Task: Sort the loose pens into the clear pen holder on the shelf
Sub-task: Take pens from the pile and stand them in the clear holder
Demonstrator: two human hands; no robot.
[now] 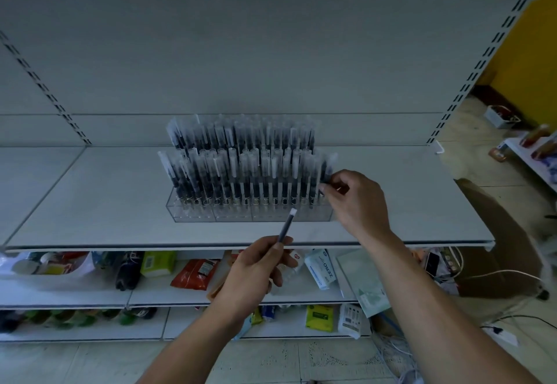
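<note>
A clear tiered pen holder (211,216) stands on the white shelf (90,202), filled with several upright black pens with frosted caps. My right hand (358,199) pinches one pen (327,166) at the right end of the holder's front row. My left hand (256,272) is below the shelf's front edge and grips a loose black pen (287,225) by its lower end; the pen's pale tip points up toward the holder's front wall.
Lower shelves hold packets, wipes and boxes (193,273). Slotted uprights (470,73) frame the shelf bay. Cables and a power strip (500,335) lie on the floor at the right, beside another low rack (530,148).
</note>
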